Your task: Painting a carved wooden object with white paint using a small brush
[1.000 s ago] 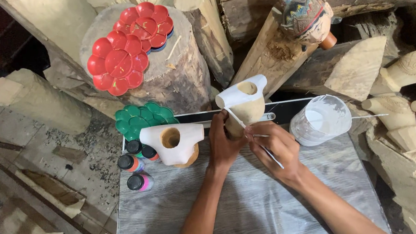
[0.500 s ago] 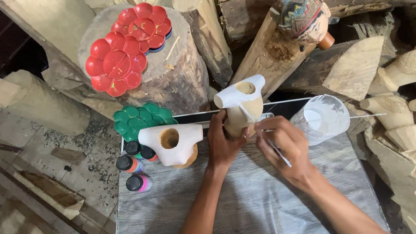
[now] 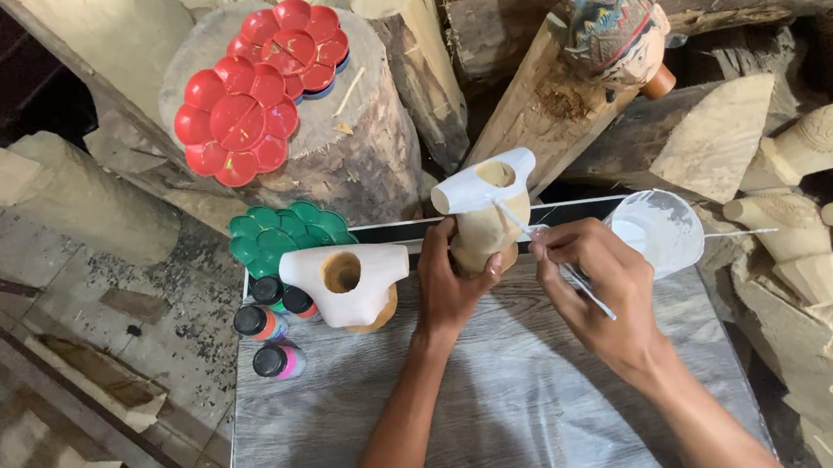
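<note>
My left hand [image 3: 451, 283] grips the bare lower part of a wooden carved figure [image 3: 485, 201] whose upper half is coated white. My right hand [image 3: 597, 283] pinches a thin paintbrush [image 3: 551, 255], its tip touching the figure's right side at the edge of the white coat. A second carved piece [image 3: 344, 282], painted white with a round hole on top, stands on the grey board [image 3: 492, 408] left of my left hand. A clear cup of white paint [image 3: 659, 231] sits just right of my right hand.
Small paint bottles [image 3: 262, 323] and a green flower-shaped palette [image 3: 281, 234] lie at the board's left edge. Red palettes [image 3: 258, 87] rest on a log stump. A painted carved figure [image 3: 609, 21] leans behind; unpainted carvings [image 3: 827, 218] crowd the right. Wood blocks surround the board.
My right hand has lifted from lower on the board toward the figure, bringing the brush tip against its side. The left hand keeps its hold.
</note>
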